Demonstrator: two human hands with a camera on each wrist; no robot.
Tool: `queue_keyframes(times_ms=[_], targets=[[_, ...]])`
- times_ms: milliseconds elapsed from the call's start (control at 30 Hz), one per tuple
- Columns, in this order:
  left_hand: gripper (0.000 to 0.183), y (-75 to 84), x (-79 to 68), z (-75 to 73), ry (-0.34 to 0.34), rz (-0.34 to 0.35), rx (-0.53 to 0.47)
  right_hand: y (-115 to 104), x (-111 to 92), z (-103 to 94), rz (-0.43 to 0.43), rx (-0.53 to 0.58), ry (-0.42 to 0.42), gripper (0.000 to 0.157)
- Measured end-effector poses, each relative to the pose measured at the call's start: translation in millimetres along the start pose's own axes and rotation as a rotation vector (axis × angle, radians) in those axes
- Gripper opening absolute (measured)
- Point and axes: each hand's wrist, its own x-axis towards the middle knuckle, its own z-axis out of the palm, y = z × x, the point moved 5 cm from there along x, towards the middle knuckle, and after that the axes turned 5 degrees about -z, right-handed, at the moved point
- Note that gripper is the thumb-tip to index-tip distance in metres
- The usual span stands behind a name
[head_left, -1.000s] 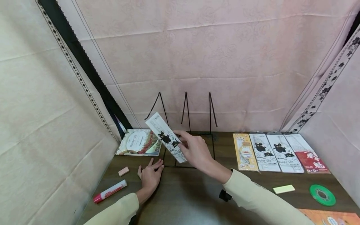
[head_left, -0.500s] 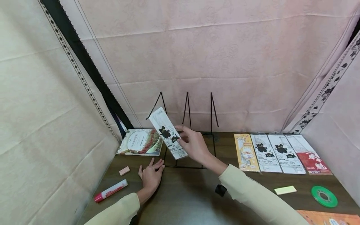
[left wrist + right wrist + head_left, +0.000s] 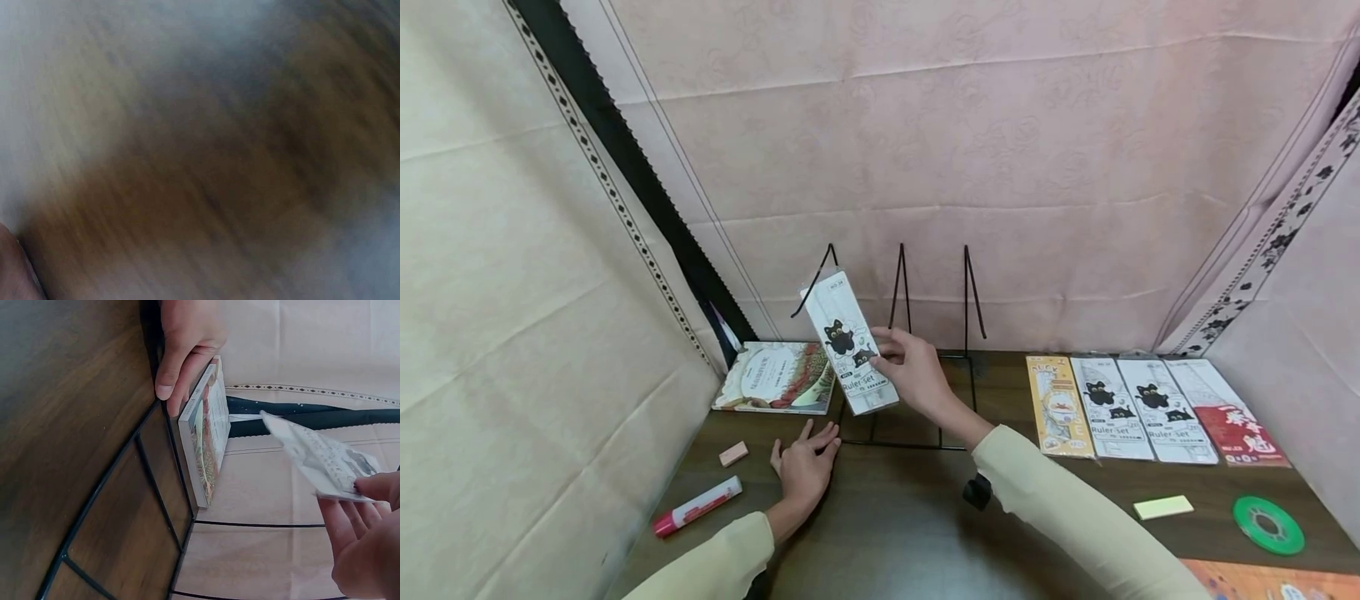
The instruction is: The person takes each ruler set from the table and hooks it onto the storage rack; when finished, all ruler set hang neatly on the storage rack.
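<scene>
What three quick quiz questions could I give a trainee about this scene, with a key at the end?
1. Multiple choice: what does the right hand hold in its grip?
A) a glue stick
B) a cat-printed ruler set
C) a book

2. True or false: in the head view, the green disc lies to the right of the yellow strip.

3. Count: how many packs are in the row of packs at the right of the head view?

Key: 1. B; 2. true; 3. four.
</scene>
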Motion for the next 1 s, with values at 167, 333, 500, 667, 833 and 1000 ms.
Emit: queue_keyframes(times_ms=[167,333,500,667,833,1000], targets=[[0.026,0.3,1.6,1.6,-0.007,0.008,-0.004,7,11,5.5,0.025,0.051,0.019,0.035],[0.026,0.2,1.6,1.7,-0.001,0.013,-0.005,11,20,12.5,0.048,0.074,0.025,0.033],[0.026,0.0,-1.9,-0.4,-0.001,0.01,-0.004,21,27,22.5,0.101,0.135,0.049,0.03],[0.027,0.9,-4.0,-0.2,0.003,0.003,0.004,30,34,33.2,0.113,0.165,0.052,0.022],[0.026,2.1,-5.6,1.3,0.006,0.012,-0.01,35,37,35.8,0.132,0.175,0.075,0.019],[0.027,0.2,-3.8,-0.8,0.018,0.0,-0.009,33,48,39.4,0.129,0.201,0.088,0.019]])
